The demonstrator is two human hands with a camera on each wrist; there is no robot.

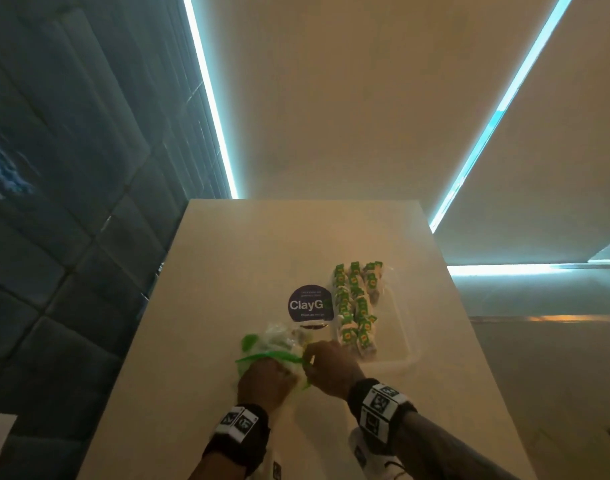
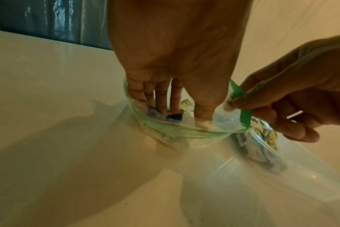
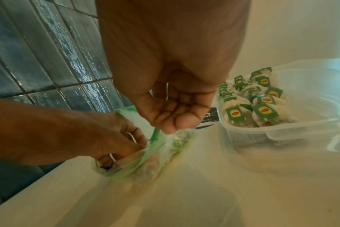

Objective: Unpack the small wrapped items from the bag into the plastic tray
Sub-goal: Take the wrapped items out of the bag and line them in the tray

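Observation:
A clear zip bag (image 1: 279, 341) with a green seal lies on the white table, near its front. My left hand (image 1: 267, 377) reaches into the bag's mouth (image 2: 184, 135). Its fingers (image 2: 162, 101) point down among the wrapped items, and their tips are buried, so any grip is hidden. My right hand (image 1: 310, 358) pinches the green seal strip (image 2: 243, 98) between thumb and forefinger and holds the mouth apart. More wrapped items (image 2: 266, 136) show through the bag's side. To the right stands the clear plastic tray (image 1: 405, 341), holding several green-labelled tea bags (image 3: 262, 107) in rows.
A dark round ClayG sticker (image 1: 310, 304) lies on the table (image 1: 227, 271) behind the bag. A blue tiled wall (image 1: 71, 202) runs along the table's left edge. The tray's right half (image 3: 311, 99) holds nothing. Bare tabletop stretches toward the far edge.

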